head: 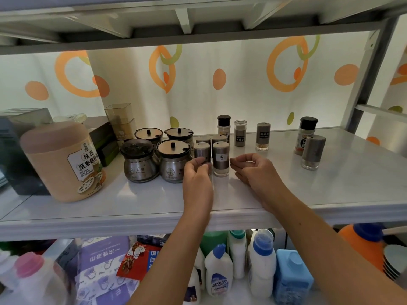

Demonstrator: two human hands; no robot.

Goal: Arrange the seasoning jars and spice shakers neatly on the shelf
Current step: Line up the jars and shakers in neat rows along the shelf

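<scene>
On the white shelf [330, 186] four round steel seasoning jars [174, 160] with lids stand in a two-by-two block. Right beside them, several steel shakers form a tight cluster. My left hand [196, 175] pinches the lower part of the front left shaker [202, 149]. My right hand [253, 170] hovers with loosely curled fingers just right of the salt shaker [221, 158], holding nothing. Behind stand a black-capped bottle [224, 124], a clear-lidded shaker [240, 133] and a steel shaker [263, 136]. Farther right are another black-capped bottle [305, 134] and a steel shaker [313, 151].
A large pink canister [63, 161] stands at the front left, with dark boxes [103, 139] and a clear container [120, 122] behind it. A grey shelf post [370, 84] rises at the right. The lower shelf holds detergent bottles [262, 260] and packets.
</scene>
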